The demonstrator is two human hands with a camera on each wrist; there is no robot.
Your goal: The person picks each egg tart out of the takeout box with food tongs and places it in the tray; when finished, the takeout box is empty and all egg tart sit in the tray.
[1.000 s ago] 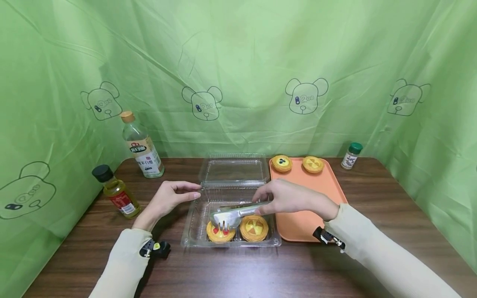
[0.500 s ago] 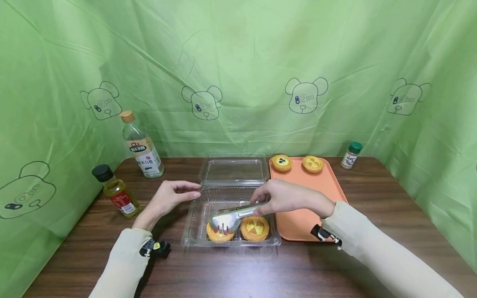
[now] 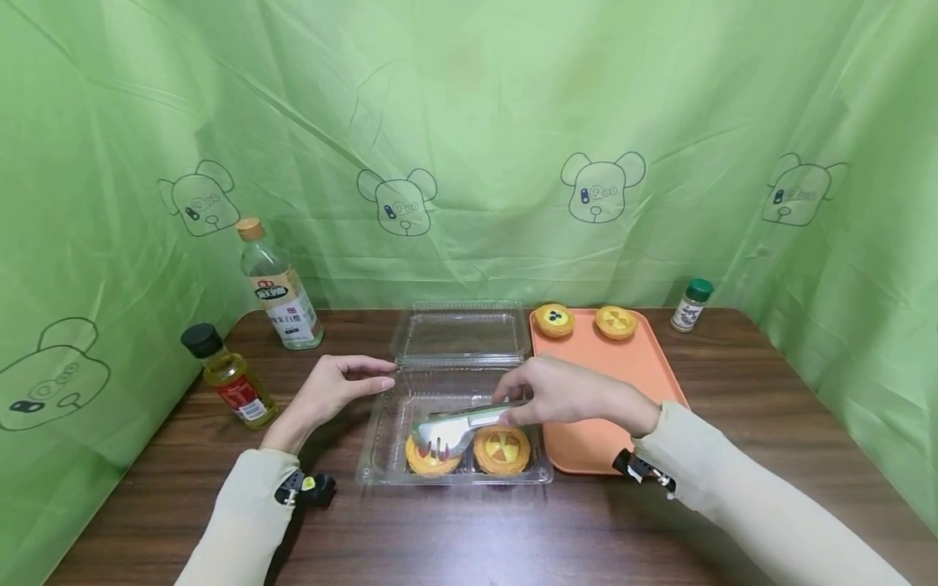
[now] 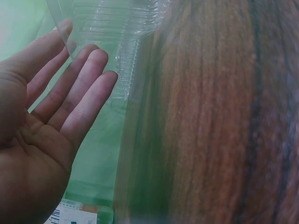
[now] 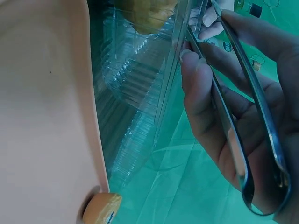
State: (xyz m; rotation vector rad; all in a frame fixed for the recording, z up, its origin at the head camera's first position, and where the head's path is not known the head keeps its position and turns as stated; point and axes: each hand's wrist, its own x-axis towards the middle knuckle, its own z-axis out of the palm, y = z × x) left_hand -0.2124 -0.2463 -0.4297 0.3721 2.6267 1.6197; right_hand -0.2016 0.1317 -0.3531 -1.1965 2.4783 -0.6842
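Observation:
In the head view, my right hand [image 3: 567,391] holds metal serving tongs [image 3: 476,417] above a clear plastic clamshell box [image 3: 381,468]. Their slotted end lies over an egg tart [image 3: 432,464] with red topping, partly covering it; whether they touch is unclear. A second tart [image 3: 501,452] with yellow wedges sits beside it in the box. In the right wrist view, thumb and fingers wrap the two arms of the tongs [image 5: 252,88]. My left hand [image 3: 337,391] has fairly straight fingers, its fingertips at the box's left edge near the hinge; the left wrist view shows them by the clear plastic [image 4: 112,23].
Right of the box lies an orange tray [image 3: 586,443] bearing a blueberry-topped tart [image 3: 554,321] and a yellow-wedge tart [image 3: 615,323]. A green-capped shaker [image 3: 692,307] stands beyond. At left are a vinegar bottle [image 3: 282,293] and a black-capped oil bottle [image 3: 230,382]. The box lid [image 3: 462,334] leans back.
The slotted end of the tongs has come slightly lower and left, covering more of the red-topped tart. The yellow-wedge tart in the box has shifted very slightly right. My left hand stays put.

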